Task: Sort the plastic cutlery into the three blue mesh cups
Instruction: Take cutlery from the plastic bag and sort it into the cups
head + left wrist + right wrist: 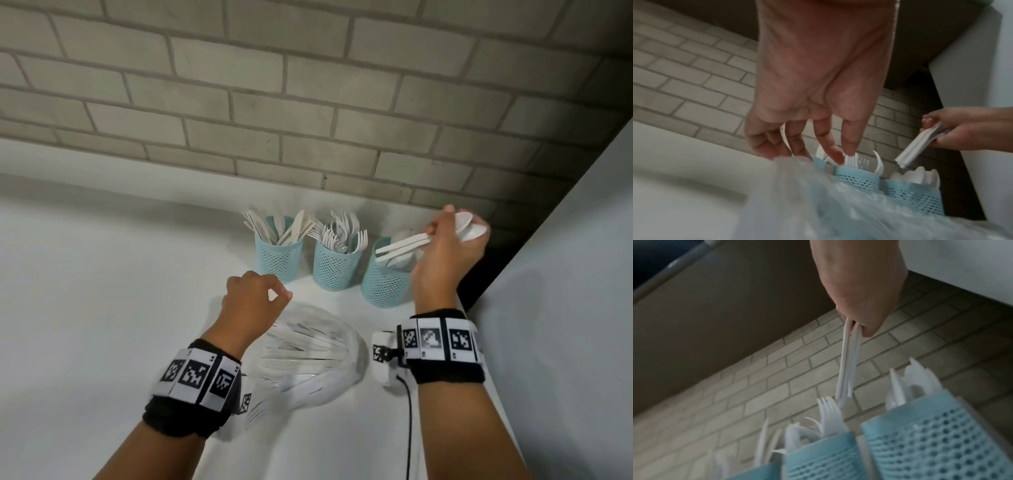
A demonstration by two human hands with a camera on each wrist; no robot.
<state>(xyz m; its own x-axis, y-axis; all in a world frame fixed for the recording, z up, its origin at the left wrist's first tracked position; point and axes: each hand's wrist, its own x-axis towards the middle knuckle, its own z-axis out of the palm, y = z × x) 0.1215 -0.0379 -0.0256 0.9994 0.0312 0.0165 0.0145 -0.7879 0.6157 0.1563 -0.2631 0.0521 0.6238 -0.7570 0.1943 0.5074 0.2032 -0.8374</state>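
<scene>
Three blue mesh cups stand in a row near the brick wall: the left cup [279,255] holds knives, the middle cup [337,269] forks, the right cup [385,282] spoons. My right hand [440,226] grips a bundle of white spoons [404,246] just above the right cup, handles pointing down-left toward it. The right wrist view shows those spoon handles [849,363] hanging from my right hand [857,321]. My left hand [277,294] hovers with loosely curled fingers, holding nothing, over a clear plastic bag [308,356] of remaining cutlery.
A white panel [565,274] rises close on the right of the cups. The brick wall [308,120] stands right behind them. A loose fork [255,414] lies beside the bag near my left wrist. White countertop [102,274] spreads to the left.
</scene>
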